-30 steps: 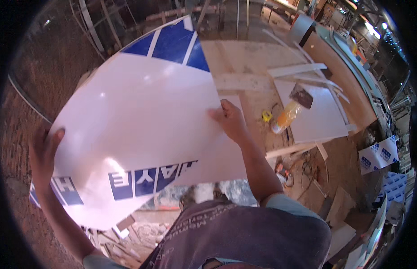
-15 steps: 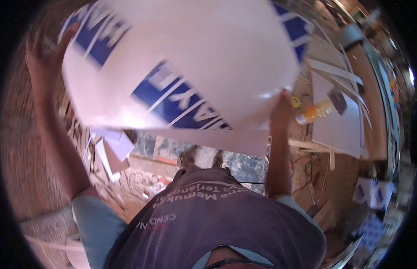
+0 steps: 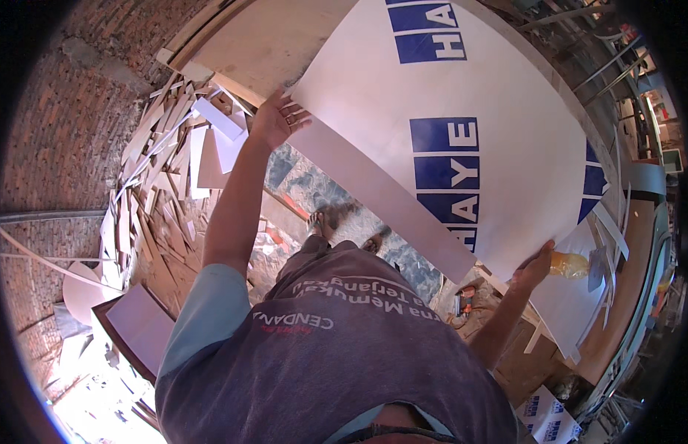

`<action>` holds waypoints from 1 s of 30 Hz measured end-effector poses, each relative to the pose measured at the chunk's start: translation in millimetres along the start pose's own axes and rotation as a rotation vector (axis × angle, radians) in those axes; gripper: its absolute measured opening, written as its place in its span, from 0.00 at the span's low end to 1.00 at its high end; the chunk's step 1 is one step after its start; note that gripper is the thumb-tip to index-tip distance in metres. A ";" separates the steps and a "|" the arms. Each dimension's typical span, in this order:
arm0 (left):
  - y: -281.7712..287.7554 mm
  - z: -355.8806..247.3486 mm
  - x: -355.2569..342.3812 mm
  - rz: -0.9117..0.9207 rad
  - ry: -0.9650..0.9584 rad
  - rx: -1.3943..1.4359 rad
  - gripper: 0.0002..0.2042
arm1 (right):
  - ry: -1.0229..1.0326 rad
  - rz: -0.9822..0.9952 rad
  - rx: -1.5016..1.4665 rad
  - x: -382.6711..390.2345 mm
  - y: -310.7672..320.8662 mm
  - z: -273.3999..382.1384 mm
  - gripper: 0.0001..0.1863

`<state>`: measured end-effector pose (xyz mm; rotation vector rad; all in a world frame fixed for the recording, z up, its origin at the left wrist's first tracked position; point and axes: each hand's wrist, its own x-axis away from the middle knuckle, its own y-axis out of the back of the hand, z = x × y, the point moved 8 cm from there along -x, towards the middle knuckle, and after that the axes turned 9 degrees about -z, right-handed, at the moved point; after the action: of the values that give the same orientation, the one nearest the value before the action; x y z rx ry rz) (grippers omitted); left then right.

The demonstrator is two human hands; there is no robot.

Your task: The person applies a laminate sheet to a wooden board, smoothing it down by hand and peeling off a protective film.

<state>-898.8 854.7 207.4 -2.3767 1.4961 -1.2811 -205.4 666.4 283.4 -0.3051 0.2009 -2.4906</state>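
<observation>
We swing big white sheet leftward since a second ago: it now hangs over scrap pile, away from worktop. Left hand closed on near corner, right hand pinching lower edge. Carry underway.

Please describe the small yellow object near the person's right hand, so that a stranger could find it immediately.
Start from the large white sheet with blue blocks that both hands hold up. Follow its lower right corner down to the right hand. Just beyond it, on the pale board, lies a yellow-orange bottle, the only bright translucent thing among flat white offcuts.
</observation>
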 end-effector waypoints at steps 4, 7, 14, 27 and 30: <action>31.0 5.9 -28.8 0.054 -0.131 -0.105 0.14 | 0.013 -0.066 0.107 -4.0 5.2 -25.2 0.25; 54.6 24.4 -40.2 -0.035 -0.135 -0.268 0.10 | 0.018 -0.048 0.163 -8.9 17.9 -50.7 0.25; 102.5 52.4 -63.6 -0.273 -0.166 -0.561 0.13 | -0.011 -0.173 0.404 -3.0 37.3 -98.0 0.22; 107.3 85.9 -128.3 0.216 -0.574 -0.950 0.09 | 0.156 -0.127 0.544 -72.2 118.9 -197.8 0.16; 152.4 46.8 -125.3 -0.048 -0.598 -1.234 0.15 | 0.297 -0.256 0.667 -26.6 58.1 -171.4 0.22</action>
<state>-1001.3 853.5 32.4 -2.8768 2.2917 0.6520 -197.2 648.1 101.5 0.3366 -0.5775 -2.6699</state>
